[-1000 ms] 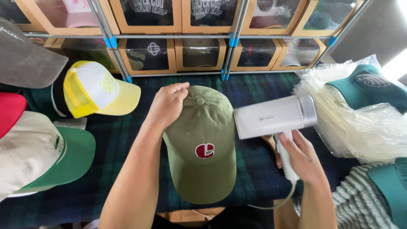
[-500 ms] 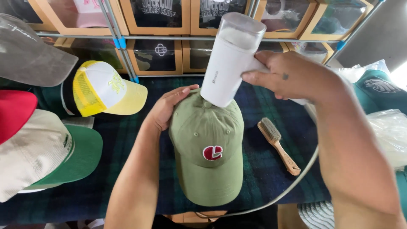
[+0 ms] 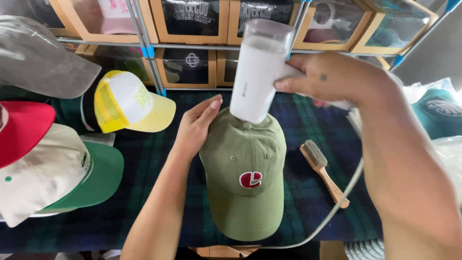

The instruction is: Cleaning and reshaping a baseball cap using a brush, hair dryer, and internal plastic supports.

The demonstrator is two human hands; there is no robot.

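green cap point(image 3: 245, 178) sits mid-table on the plaid cloth point(image 3: 308, 120), brim toward the person. left hand point(image 3: 195, 127) lies flat & open on the crown's side, steadying it. right hand point(image 3: 337, 77) grips the white steamer point(image 3: 257, 72), nozzle touching the crown top. best w/ nozzle kept moving, left fingers off the steam path. count: 1 steamer, 1 wooden brush point(image 3: 323, 171), 1 yellow cap point(image 3: 130, 103).

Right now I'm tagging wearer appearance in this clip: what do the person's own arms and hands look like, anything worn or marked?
Both forearms are bare, no sleeves in view. The left hand wears no glove, ring or watch. The right hand is also ungloved and has a small dark mark on its back. Fingernails look short and unpainted.
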